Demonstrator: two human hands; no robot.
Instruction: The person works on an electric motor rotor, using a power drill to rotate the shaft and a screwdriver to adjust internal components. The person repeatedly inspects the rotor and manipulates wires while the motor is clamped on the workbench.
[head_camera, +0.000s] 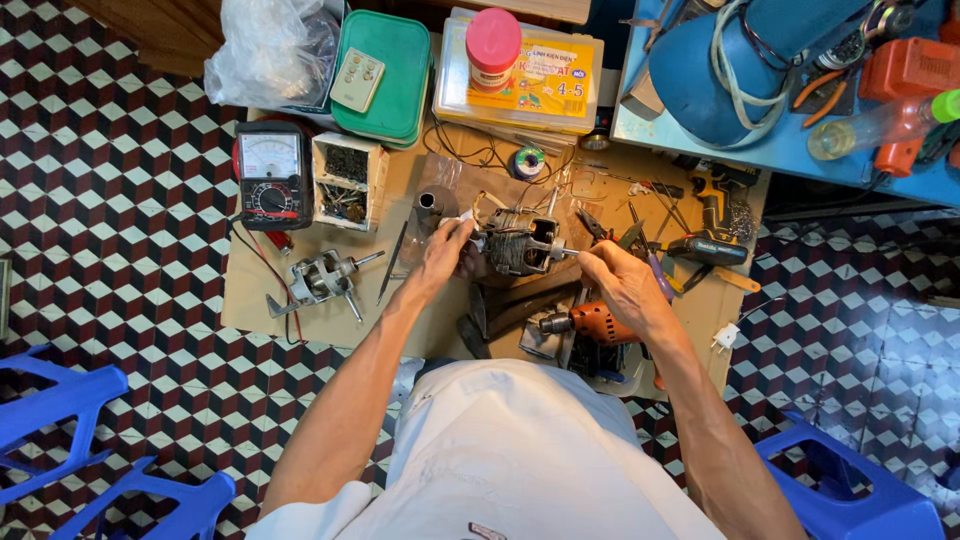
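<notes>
Holding the small electric motor (522, 241) between both hands above the cardboard sheet (250, 290) on the floor, the person keeps it near the middle of the work area. The left hand (447, 255) is clenched on the motor's left end by the white wires, and the right hand (622, 285) pinches the thin shaft at its right end. It looks heavy and stiff for its size, but the copper winding and wires seem fragile, so the metal frame is the safer place to hold.
</notes>
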